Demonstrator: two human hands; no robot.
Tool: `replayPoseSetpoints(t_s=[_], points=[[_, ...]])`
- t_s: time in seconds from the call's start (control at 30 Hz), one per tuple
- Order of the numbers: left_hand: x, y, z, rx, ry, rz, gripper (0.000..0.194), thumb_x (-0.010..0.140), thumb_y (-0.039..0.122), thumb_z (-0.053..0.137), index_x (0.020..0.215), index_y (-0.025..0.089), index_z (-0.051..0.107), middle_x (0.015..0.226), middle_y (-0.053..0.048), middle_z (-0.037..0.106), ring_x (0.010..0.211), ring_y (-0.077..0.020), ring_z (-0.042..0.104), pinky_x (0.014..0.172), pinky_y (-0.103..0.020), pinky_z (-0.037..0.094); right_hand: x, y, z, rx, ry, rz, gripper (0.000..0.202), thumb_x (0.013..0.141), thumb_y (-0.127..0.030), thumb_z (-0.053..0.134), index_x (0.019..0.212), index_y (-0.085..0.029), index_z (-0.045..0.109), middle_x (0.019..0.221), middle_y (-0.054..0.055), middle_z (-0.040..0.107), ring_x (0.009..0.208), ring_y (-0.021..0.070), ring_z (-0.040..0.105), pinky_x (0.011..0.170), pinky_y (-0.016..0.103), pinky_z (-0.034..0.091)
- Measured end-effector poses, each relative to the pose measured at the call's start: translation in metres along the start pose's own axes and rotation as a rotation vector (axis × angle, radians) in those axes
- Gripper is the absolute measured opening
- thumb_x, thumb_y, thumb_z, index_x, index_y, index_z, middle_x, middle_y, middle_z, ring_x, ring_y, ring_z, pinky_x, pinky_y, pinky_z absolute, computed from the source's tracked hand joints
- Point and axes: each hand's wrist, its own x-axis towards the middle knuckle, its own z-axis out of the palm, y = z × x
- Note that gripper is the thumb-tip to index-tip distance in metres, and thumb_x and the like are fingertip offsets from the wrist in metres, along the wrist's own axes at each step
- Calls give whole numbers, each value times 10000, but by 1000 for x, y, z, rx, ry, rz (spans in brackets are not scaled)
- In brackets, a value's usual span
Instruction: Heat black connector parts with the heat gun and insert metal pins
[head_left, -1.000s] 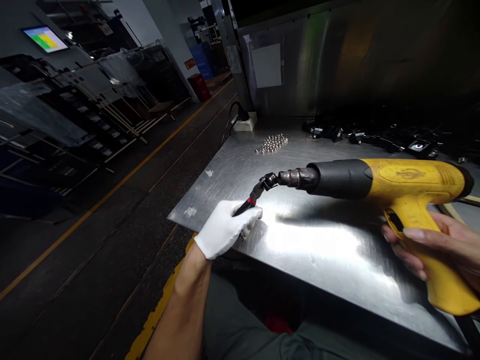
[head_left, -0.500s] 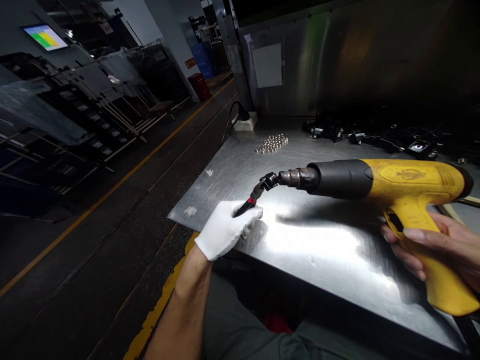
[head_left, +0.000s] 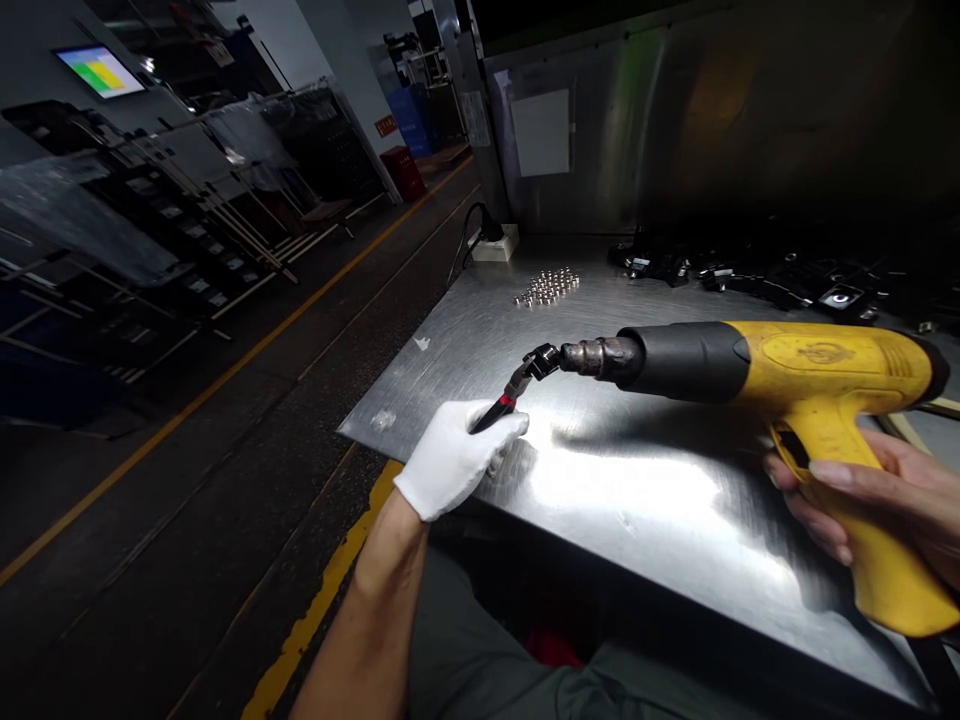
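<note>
My left hand (head_left: pixel 457 455), in a white glove, is closed around the dark handle of a pair of pliers (head_left: pixel 508 398) with a red band. A small black part (head_left: pixel 541 361) sits at the tool's jaws. Right beside that part is the metal nozzle of a yellow and black heat gun (head_left: pixel 817 355); whether they touch I cannot tell. Bare fingers of my right hand (head_left: pixel 862 490) wrap round the gun's yellow grip at the right. Both tools are above the shiny metal table (head_left: pixel 637 520).
Several small metal pieces (head_left: pixel 551 287) stand grouped on the table. Behind them is a white power socket (head_left: pixel 496 243) with a black plug. Dark parts (head_left: pixel 780 285) lie along the back right, below a metal wall. Left of the table runs an aisle with racks.
The whole view has shifted slightly. Both hands keep their holds, and the nozzle remains beside the black part.
</note>
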Motion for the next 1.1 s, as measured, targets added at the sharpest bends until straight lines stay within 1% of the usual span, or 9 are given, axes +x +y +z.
replayPoseSetpoints(t_s=[0.13, 0.27, 0.43, 0.57, 0.63, 0.73, 0.83, 0.93, 1.1], points=[[0, -1, 0, 5, 3, 5, 335, 885, 412, 628, 663, 165, 581, 553, 15, 573, 549, -121, 525, 568, -249, 402, 0, -2, 3, -3, -7, -8, 309, 839, -471, 707, 1013, -219, 663, 686, 57, 616, 510, 181, 543, 456, 280, 479], [-1, -2, 1, 4, 15, 31, 357, 888, 431, 637, 657, 166, 574, 554, 20, 557, 549, -120, 520, 567, -247, 399, -2, -5, 6, -16, -5, 0, 292, 862, -466, 686, 998, -208, 665, 647, 49, 588, 505, 176, 533, 459, 272, 471], [-3, -6, 6, 3, 65, 62, 375, 901, 440, 622, 647, 174, 549, 561, 34, 534, 541, -110, 494, 541, -236, 375, -1, -3, 3, -9, -2, -25, 298, 870, -456, 678, 1014, -195, 669, 686, 59, 602, 501, 174, 529, 454, 280, 474], [-4, -7, 10, 8, 103, 55, 362, 907, 456, 614, 682, 173, 582, 592, 39, 536, 550, -113, 508, 532, -236, 385, 1, 1, 0, -15, -17, -28, 304, 871, -458, 677, 1012, -189, 676, 647, 55, 589, 491, 183, 535, 445, 284, 482], [-4, -7, 12, 7, 124, 57, 356, 904, 468, 621, 704, 174, 603, 606, 38, 540, 553, -115, 511, 534, -239, 394, 1, 2, 0, -16, -14, -29, 296, 862, -457, 687, 997, -194, 676, 670, 57, 602, 489, 178, 534, 440, 280, 480], [-6, -6, 15, 7, 161, 64, 336, 906, 442, 626, 699, 178, 603, 599, 36, 547, 545, -116, 517, 534, -241, 403, 1, 1, 2, -18, 0, -38, 294, 862, -458, 687, 997, -197, 674, 704, 61, 612, 494, 174, 533, 443, 279, 480], [-8, -3, 19, -1, 197, 56, 340, 911, 399, 618, 653, 185, 559, 569, 29, 561, 520, -118, 523, 517, -238, 391, 2, 1, 2, -20, -10, -39, 292, 873, -460, 673, 992, -193, 676, 656, 52, 588, 488, 176, 528, 440, 277, 474], [-11, -1, 23, 8, 232, 67, 356, 909, 376, 616, 622, 190, 520, 546, 22, 561, 510, -118, 516, 506, -239, 371, 3, 0, 2, -15, -3, -43, 290, 868, -460, 678, 978, -192, 676, 707, 61, 611, 490, 168, 528, 438, 276, 478], [-13, 0, 28, 37, 300, 90, 341, 910, 362, 613, 623, 194, 535, 554, 17, 568, 517, -123, 511, 524, -250, 387, 3, -1, 1, -14, -3, -40, 290, 859, -462, 691, 963, -192, 679, 720, 61, 614, 487, 166, 534, 443, 280, 492]])
